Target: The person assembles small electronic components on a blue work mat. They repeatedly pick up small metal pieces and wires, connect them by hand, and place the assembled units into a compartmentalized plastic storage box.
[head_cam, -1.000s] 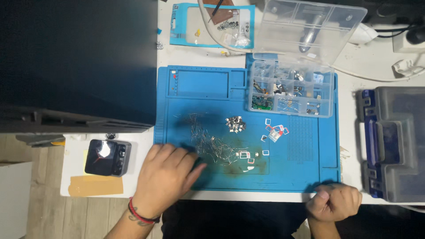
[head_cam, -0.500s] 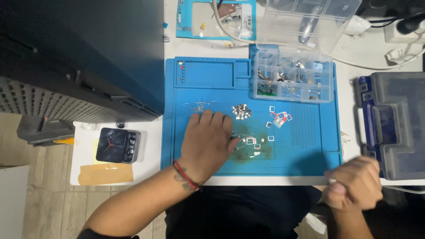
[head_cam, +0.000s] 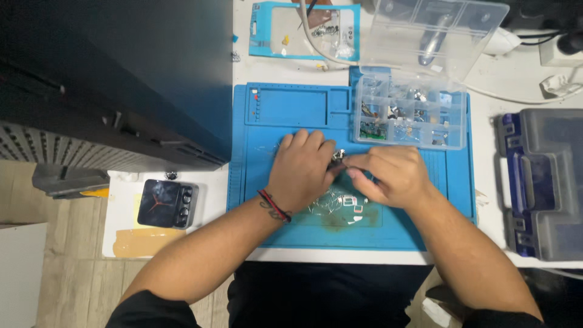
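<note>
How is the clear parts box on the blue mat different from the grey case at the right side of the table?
The clear parts box is see-through and stands open, its lid raised behind it; the grey case is opaque and appears shut. Small parts show in the clear box's compartments, while nothing inside the grey case can be seen. The clear box rests on the blue mat; the grey case lies beside the mat on the white table. Both are rectangular plastic containers.

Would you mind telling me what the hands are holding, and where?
Both hands, left hand and right hand, pinch a small metal part between fingertips; exact grip point cannot be told.
</note>
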